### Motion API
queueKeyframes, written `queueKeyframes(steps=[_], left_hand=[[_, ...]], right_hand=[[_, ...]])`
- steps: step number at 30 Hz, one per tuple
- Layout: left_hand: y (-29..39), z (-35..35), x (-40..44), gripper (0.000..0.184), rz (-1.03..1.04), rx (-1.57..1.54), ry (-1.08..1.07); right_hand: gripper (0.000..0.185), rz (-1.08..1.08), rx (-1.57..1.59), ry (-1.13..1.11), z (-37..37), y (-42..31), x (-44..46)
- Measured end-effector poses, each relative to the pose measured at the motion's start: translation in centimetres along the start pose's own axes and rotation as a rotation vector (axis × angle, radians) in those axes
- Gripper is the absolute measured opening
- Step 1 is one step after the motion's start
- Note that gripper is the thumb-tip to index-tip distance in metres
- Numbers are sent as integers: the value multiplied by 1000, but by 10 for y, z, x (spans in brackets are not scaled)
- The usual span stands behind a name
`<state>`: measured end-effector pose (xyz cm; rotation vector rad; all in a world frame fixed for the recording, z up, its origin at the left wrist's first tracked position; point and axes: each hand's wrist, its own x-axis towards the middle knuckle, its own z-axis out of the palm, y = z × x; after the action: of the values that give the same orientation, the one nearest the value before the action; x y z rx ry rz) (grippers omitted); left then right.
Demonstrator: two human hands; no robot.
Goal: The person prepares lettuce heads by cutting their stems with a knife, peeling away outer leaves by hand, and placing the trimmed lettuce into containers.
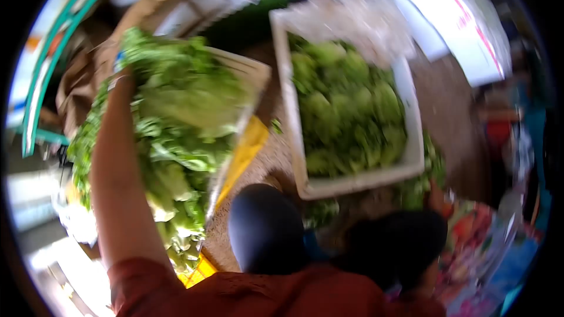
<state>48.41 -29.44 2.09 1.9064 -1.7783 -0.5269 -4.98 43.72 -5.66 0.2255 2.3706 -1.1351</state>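
Head view: the left hand (123,75) reaches into leafy greens (191,97) heaped on the pale crate (254,73); fingers hidden, grip indeterminable. The right hand (437,198), blurred, is beside the white crate (364,183) of greens; its grip cannot be determined.

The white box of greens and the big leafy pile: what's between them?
Brown floor with a small green scrap on it, and something yellow beside the left crate; the head view shows it.

No text is readable; pink marks (465,19) (too blurred to make out) are on the white box (479,61), well right of the left hand (121,74).
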Motion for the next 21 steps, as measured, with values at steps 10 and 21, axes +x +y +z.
queueKeyframes(steps=[10, 21], left_hand=[[124, -40, -62, 36, 581, 260, 450], [255, 260, -350, 38, 752, 122, -767]], right_hand=[[29, -10, 196, 163, 60, 18, 3], [17, 68, 560, 55, 60, 51, 5]])
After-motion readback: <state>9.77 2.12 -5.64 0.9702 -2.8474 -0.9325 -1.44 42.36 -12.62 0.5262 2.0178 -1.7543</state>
